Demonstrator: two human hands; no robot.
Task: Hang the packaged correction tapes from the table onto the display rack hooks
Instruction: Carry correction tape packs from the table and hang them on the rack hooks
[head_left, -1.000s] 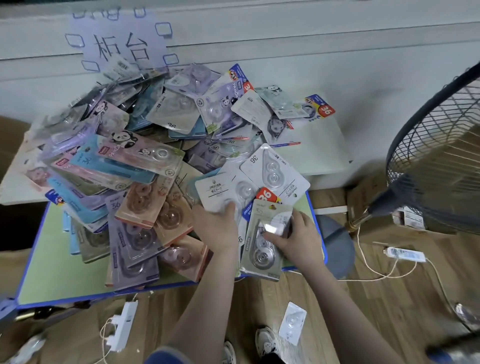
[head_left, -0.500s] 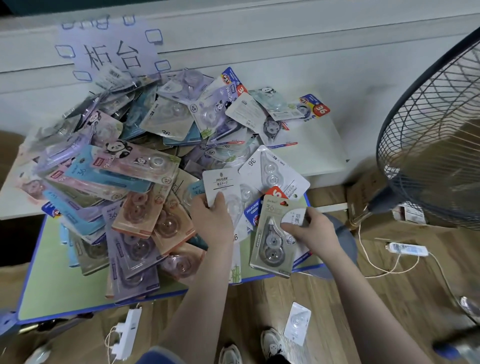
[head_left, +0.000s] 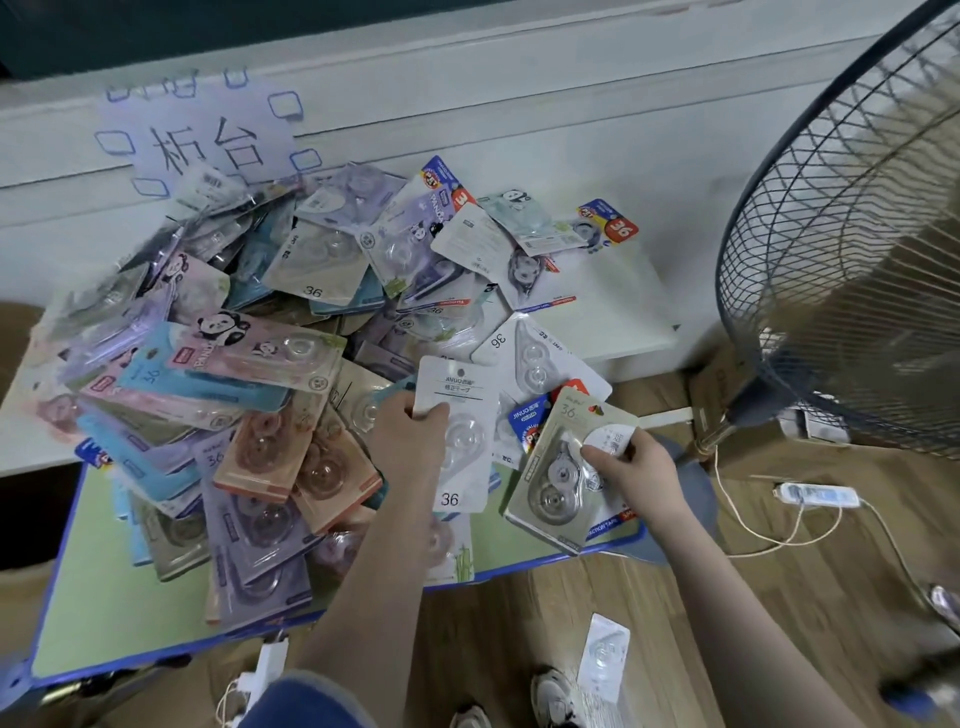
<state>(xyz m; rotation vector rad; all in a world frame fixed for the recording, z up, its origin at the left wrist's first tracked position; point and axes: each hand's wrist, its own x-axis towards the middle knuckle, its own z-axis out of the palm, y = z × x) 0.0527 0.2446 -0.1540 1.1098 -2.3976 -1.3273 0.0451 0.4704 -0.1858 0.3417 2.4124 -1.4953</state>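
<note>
A big heap of packaged correction tapes (head_left: 249, 395) covers a green table with a blue rim (head_left: 104, 623) and a white table (head_left: 623, 301) behind it. My left hand (head_left: 410, 436) grips a white pack marked 36 (head_left: 467, 441) by its left edge, lifted a little above the heap. My right hand (head_left: 631, 475) pinches a beige-grey pack (head_left: 556, 483) at its right side, near the green table's right front corner. No display rack is in view.
A large standing fan (head_left: 841, 249) fills the right side. A power strip (head_left: 818, 493) with cables lies on the wooden floor under it. One loose pack (head_left: 602, 660) lies on the floor by my shoes. A paper sign (head_left: 202, 140) hangs on the wall behind.
Both hands have lifted their packs off the heap. The white pack in my left hand has come upright and the beige-grey pack has moved right and up.
</note>
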